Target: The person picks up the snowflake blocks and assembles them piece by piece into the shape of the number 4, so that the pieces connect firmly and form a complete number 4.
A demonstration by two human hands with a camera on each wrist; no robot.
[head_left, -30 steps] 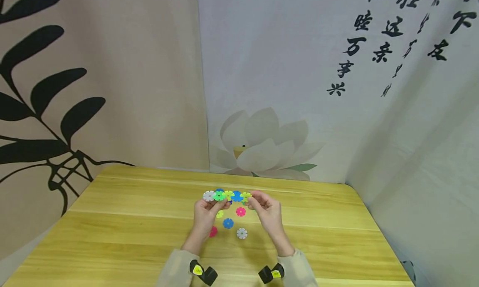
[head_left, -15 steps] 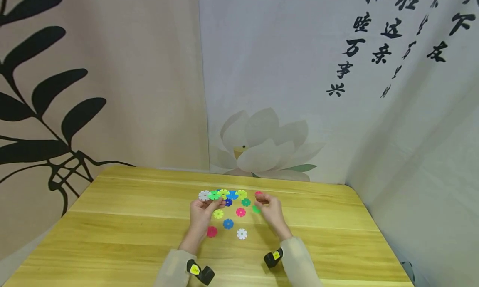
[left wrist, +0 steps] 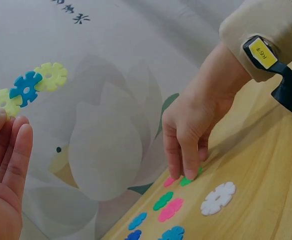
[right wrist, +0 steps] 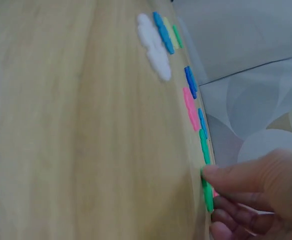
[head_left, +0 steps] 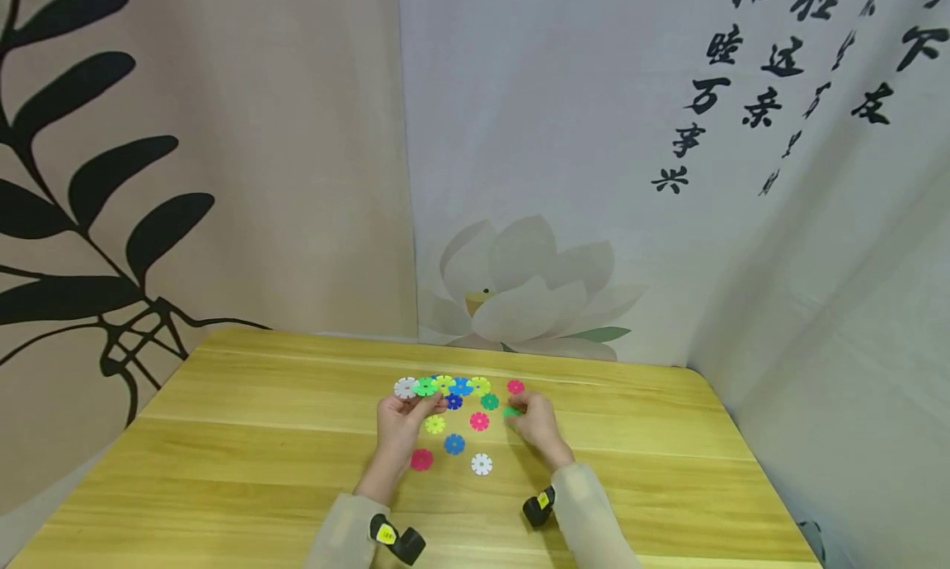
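My left hand (head_left: 403,425) pinches a raised chain of interlocking snowflake discs (head_left: 462,386): white, green, yellow, blue and yellow in a row. In the left wrist view, the chain's blue disc (left wrist: 19,93) and yellow end disc (left wrist: 51,76) stick out past the fingers. My right hand (head_left: 540,425) is down at the tabletop, thumb and fingers closed about a bright green snowflake disc (right wrist: 207,192). Its fingertips cover part of that disc. Just beyond this hand lies a pink disc (head_left: 515,386), and a darker green disc (head_left: 490,402) lies to its left.
Loose discs are spread over the wooden table (head_left: 260,462) between the hands: white (head_left: 482,464), light blue (head_left: 454,444), red-pink (head_left: 421,459), pink (head_left: 479,421), yellow (head_left: 435,425) and dark blue (head_left: 454,402). A printed curtain (head_left: 534,140) hangs behind the table's far edge.
My right hand has let go of the chain's yellow end and moved right and down to the bright green disc. The left hand has shifted slightly left, still holding the chain.
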